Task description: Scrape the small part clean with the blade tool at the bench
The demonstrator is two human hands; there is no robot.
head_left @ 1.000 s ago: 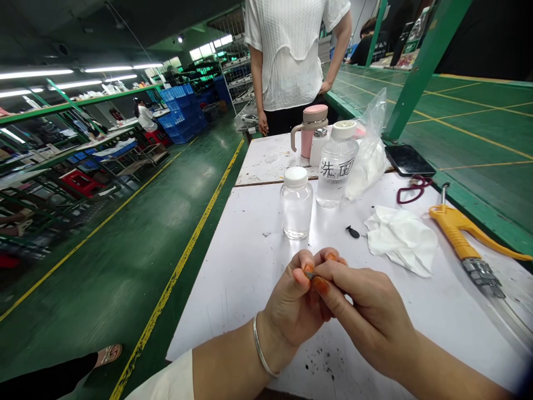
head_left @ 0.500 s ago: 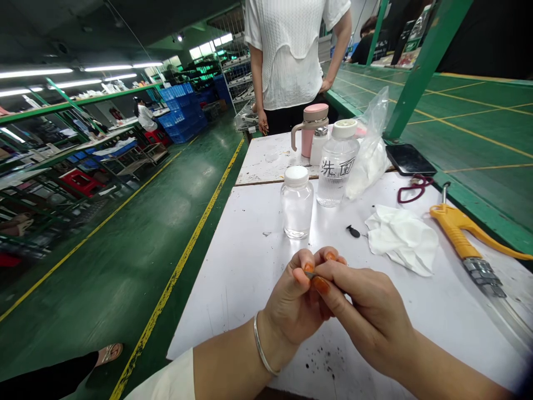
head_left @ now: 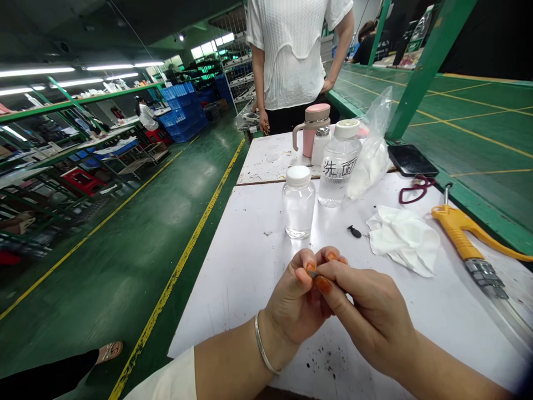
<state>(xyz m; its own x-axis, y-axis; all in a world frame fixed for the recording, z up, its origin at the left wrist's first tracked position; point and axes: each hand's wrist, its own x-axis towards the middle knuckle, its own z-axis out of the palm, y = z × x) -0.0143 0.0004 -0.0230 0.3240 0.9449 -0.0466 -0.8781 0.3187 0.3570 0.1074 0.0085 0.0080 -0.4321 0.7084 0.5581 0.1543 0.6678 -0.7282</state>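
Note:
My left hand [head_left: 293,300] and my right hand [head_left: 366,311] meet above the near part of the white table [head_left: 225,266]. Between their pinched fingertips shows a small dark piece [head_left: 313,274], mostly covered and too small to name. Both hands are closed around it, thumbs and forefingers touching. Just beyond the fingers stands a clear bottle [head_left: 298,208] with a white cap, upright and holding clear liquid. A small black part [head_left: 354,231] lies to the right of that bottle, beside a crumpled white cloth or tissue [head_left: 402,239].
A yellow air blow gun [head_left: 460,230] with a hose lies at the right. Further back stand a larger marked bottle [head_left: 338,166], a pink mug [head_left: 308,136], a plastic bag [head_left: 370,166] and a phone [head_left: 412,160]. Across the table stands a person in white [head_left: 293,61].
Both hands keep the same pinch, with the fingertips barely shifted. The whole view has moved slightly; nothing on the table has been moved.

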